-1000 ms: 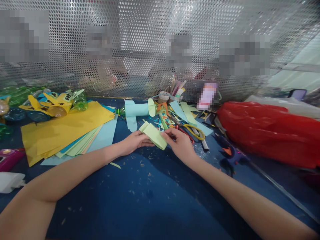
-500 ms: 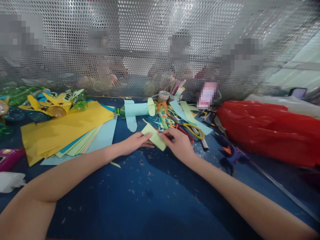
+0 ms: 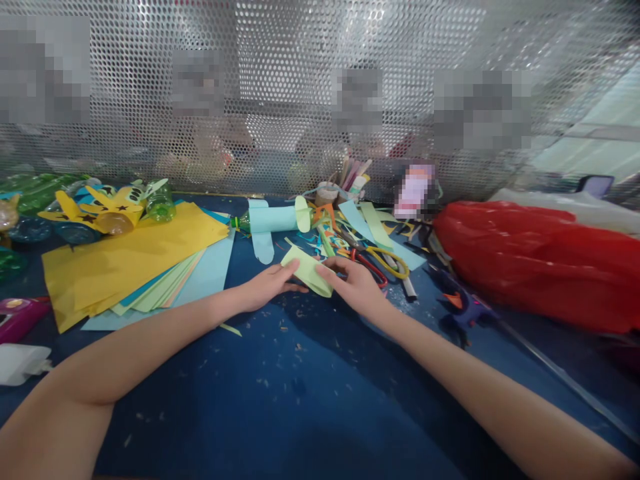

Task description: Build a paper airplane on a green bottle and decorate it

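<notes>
A small folded piece of light green paper [image 3: 306,268] is held over the blue table between my two hands. My left hand [image 3: 270,285] pinches its left end, thumb on top. My right hand [image 3: 354,283] grips the right end, where the paper bows into a loose curve. Just behind lies a green bottle wrapped in light blue paper [image 3: 275,219], with wing-like flaps and a light green strip across one end. Scissors with yellow and red handles [image 3: 390,261] rest close to my right hand, among paper scraps.
Yellow sheets [image 3: 135,257] and fanned coloured paper lie at left, near plastic bottles with a yellow cut-out [image 3: 120,212]. A purple glue gun [image 3: 467,310] and a red plastic bag [image 3: 540,260] are at right. A perforated metal screen [image 3: 285,80] stands behind.
The green paper has gone from lying flat in the hands to bowing at its right end. My right fingers have shifted slightly along it. The things on the table have stayed put.
</notes>
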### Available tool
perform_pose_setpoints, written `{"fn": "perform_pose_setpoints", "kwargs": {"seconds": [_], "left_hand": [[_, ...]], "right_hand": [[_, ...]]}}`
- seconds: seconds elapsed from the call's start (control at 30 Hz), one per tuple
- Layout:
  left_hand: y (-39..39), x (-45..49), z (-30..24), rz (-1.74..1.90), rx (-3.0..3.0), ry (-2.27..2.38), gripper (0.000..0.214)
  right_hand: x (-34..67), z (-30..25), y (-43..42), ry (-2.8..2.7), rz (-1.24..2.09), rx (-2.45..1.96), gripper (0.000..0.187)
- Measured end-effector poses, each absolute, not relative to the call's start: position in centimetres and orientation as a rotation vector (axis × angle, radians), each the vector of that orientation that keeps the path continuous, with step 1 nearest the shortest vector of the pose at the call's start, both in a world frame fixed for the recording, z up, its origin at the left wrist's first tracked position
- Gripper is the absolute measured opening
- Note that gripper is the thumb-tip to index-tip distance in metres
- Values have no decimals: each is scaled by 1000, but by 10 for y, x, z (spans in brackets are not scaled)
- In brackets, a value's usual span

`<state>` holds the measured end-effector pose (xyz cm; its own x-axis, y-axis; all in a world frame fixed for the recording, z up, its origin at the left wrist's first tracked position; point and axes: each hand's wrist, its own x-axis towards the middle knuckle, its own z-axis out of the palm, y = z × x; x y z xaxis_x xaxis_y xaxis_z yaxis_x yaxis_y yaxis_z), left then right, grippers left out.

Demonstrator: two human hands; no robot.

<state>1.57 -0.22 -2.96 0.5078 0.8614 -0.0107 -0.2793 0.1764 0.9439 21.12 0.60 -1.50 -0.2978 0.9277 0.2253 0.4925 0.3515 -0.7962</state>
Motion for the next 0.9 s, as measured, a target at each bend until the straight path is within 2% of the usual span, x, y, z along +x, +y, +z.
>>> {"fn": "perform_pose_setpoints", "kwargs": {"seconds": [0.23,0.47,0.9], "left_hand": [[-2,15,-31,906,1105,685,47],[0,15,-32,1130,973,711,29],[1,15,-35,1138,977,706,28]], "right_hand": [[209,-20,10,-1748,1050,-1110,33],[213,-17,13,-1720,1049,-1107,33],[217,-21,18,-1690,1051,-1115,34]]}}
